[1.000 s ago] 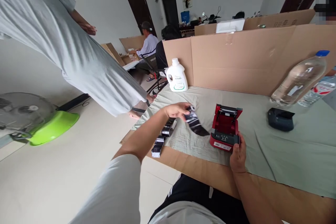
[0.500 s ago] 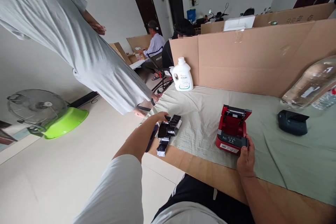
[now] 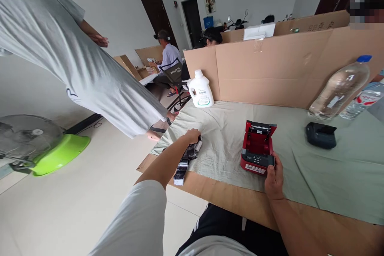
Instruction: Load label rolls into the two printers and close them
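A small red printer (image 3: 257, 147) with its lid open stands on the grey-green cloth (image 3: 315, 164) in front of me. My right hand (image 3: 273, 179) grips its near right corner. My left hand (image 3: 192, 136) reaches to the table's left edge and rests, fingers curled, on a pile of small black-wrapped rolls (image 3: 186, 160). Whether it holds one of the rolls is hidden under the hand.
A white jug (image 3: 201, 89) stands at the back left by a cardboard wall (image 3: 276, 68). A black printer (image 3: 321, 135) and a clear bottle (image 3: 339, 89) lie at the right. A person in a grey shirt (image 3: 90, 72) stands left; a fan (image 3: 27, 136) is on the floor.
My left hand carried a black wrapper from beside the red printer over to the pile at the left edge and now rests on the rolls. My right hand stayed on the printer.
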The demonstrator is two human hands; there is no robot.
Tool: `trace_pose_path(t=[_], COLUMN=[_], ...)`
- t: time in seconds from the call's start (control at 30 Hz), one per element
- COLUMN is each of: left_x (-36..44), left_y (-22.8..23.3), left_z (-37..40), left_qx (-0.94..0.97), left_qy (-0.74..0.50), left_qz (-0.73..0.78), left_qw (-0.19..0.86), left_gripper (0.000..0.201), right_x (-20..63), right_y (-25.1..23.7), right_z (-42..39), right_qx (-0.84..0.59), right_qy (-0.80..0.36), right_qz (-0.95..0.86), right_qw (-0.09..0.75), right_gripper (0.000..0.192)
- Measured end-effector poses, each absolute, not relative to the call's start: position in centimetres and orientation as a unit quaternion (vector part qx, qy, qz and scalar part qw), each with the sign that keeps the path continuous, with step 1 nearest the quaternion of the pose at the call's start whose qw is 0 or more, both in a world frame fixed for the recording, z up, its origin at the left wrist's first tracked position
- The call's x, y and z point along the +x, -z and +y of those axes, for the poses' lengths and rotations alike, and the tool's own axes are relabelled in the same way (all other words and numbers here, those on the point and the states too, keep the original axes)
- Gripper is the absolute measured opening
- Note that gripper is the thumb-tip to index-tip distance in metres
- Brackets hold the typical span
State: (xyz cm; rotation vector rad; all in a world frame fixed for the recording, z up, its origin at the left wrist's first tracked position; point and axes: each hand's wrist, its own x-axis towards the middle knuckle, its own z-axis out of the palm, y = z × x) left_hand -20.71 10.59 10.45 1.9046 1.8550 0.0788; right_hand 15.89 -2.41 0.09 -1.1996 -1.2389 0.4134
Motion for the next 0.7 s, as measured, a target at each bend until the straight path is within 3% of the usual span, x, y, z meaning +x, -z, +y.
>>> trace_pose_path(t=[0.23, 0.4, 0.47, 0.6, 0.7], left_x=[-19.1, -13.2, -10.1, -3.9, -0.2], left_y=[-13.4, -16.2, -17.3, -18.4, -17.7], left_z=[10.5, 8.9, 7.8, 6.6, 6.9], left_qx=[0.724, 0.673, 0.698, 0.832, 0.877], left_qy=[-0.027, -0.1, -0.084, -0.047, -0.023], left_qz=[0.635, 0.484, 0.394, 0.272, 0.318], left_qw=[0.269, 0.55, 0.593, 0.482, 0.36], left_gripper=[0.039, 0.035, 0.039, 0.041, 0.037], right_x=[15.8, 15.7, 15.6, 15.5, 15.5], right_y=[0.3, -0.3, -0.9, -2.4, -3.0], right_z=[-2.3, -2.4, -2.6, -3.1, -3.4], right_qx=[-0.514, -0.53, -0.543, -0.549, -0.525], right_qy=[-0.181, -0.138, -0.1, -0.013, 0.034], right_qz=[-0.539, -0.556, -0.564, -0.594, -0.63], right_qw=[0.643, 0.625, 0.614, 0.588, 0.571], right_gripper=[0.053, 0.052, 0.057, 0.071, 0.059])
